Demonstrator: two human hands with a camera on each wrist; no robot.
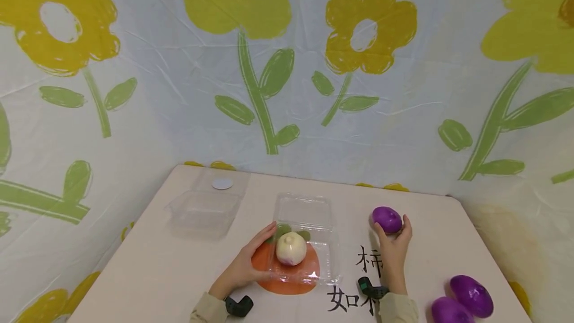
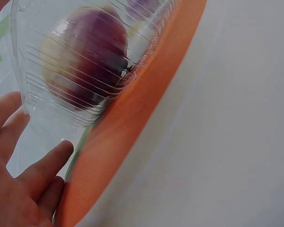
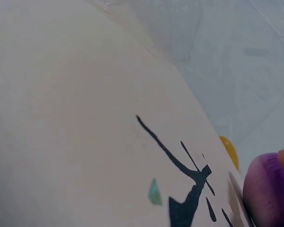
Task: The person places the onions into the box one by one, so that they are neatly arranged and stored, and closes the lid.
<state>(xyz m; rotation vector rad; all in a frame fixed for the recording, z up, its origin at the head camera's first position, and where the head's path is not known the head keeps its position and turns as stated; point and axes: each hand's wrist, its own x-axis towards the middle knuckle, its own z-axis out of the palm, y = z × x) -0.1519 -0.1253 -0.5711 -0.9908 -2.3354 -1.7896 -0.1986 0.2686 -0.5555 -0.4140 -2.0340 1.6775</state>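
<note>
A clear plastic clamshell box (image 1: 329,250) stands with its lid folded back in the head view. In it sits a pale, purple-tinged onion-like vegetable (image 1: 291,249), its purple side showing in the left wrist view. My left hand (image 1: 245,265) spans the box's left side, and its fairly straight fingers (image 2: 47,168) are at the plastic wall. To the right, my right hand (image 1: 395,250) holds a glossy purple onion-like vegetable (image 1: 386,219) between thumb and fingers. The right wrist view shows part of that purple vegetable (image 3: 270,191) with a fingertip on it; whether it touches the table is unclear.
Another open clear box (image 1: 204,213) stands at the back left. Two more purple vegetables (image 1: 472,295) lie at the front right. The pale table (image 1: 148,268) bears a printed orange fruit and black characters. A flowered cloth (image 1: 309,128) hangs behind and on both sides.
</note>
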